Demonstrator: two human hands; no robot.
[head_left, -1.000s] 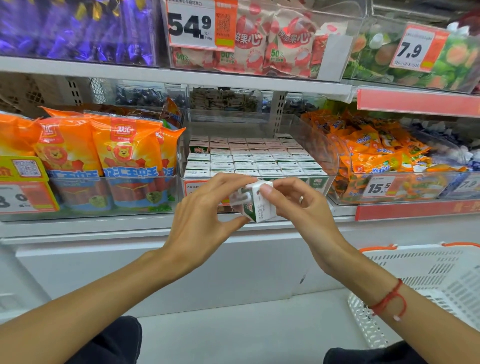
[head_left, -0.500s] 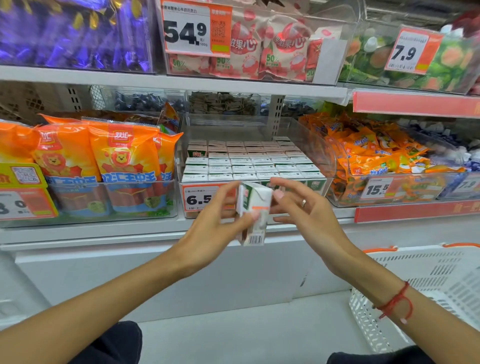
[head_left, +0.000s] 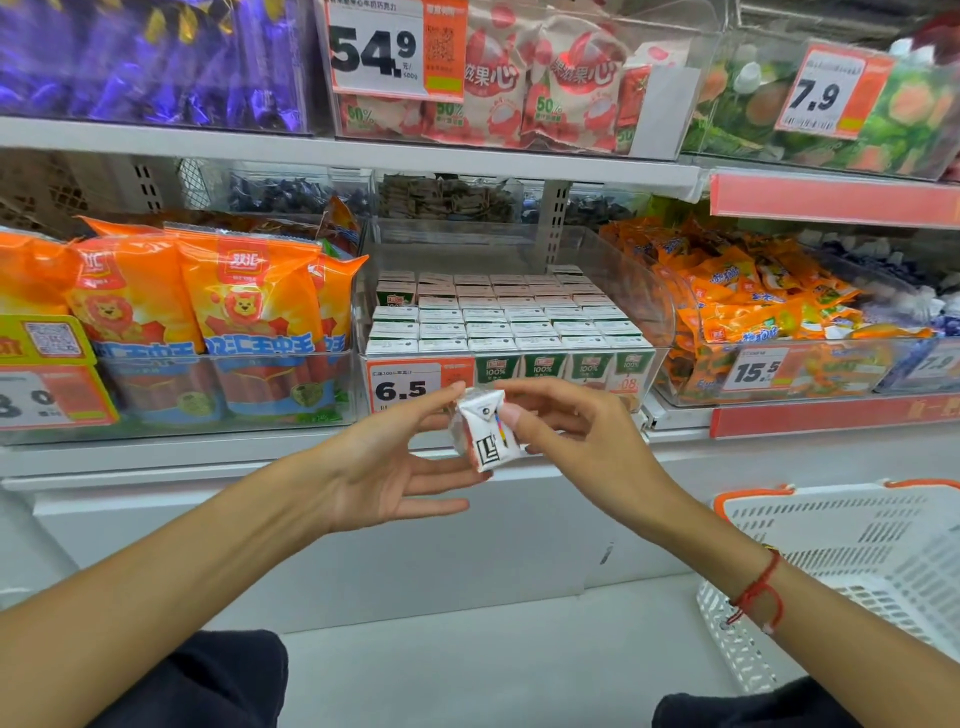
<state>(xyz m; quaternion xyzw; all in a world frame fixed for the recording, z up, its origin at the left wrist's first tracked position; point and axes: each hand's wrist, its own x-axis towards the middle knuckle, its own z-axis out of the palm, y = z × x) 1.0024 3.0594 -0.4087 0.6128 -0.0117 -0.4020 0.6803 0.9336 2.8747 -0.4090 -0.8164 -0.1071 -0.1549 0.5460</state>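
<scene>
Orange plastic sausage bags (head_left: 249, 291) stand upright in a clear bin at far left; two of them show a lion's face. Next comes my left hand (head_left: 384, 467), palm up. Its thumb is on the top corner of the one small white juice carton (head_left: 485, 431) and its straight fingers are under the lower edge, so it pinches the carton. The carton is tilted in the air between my two hands, just in front of the white-and-orange price tag (head_left: 402, 387) reading 6.5. Behind it the clear plastic shelf bin (head_left: 644, 291) holds more such cartons packed upright, with four green fronts showing in the front row. My right hand (head_left: 587, 441) pinches the carton's right side, thumb on its face and forefinger over the top, the other three fingers loosely bent. One red string bracelet (head_left: 758, 592) circles that wrist. At far right, low beside me, sits one white plastic basket with an orange rim (head_left: 852, 535).
</scene>
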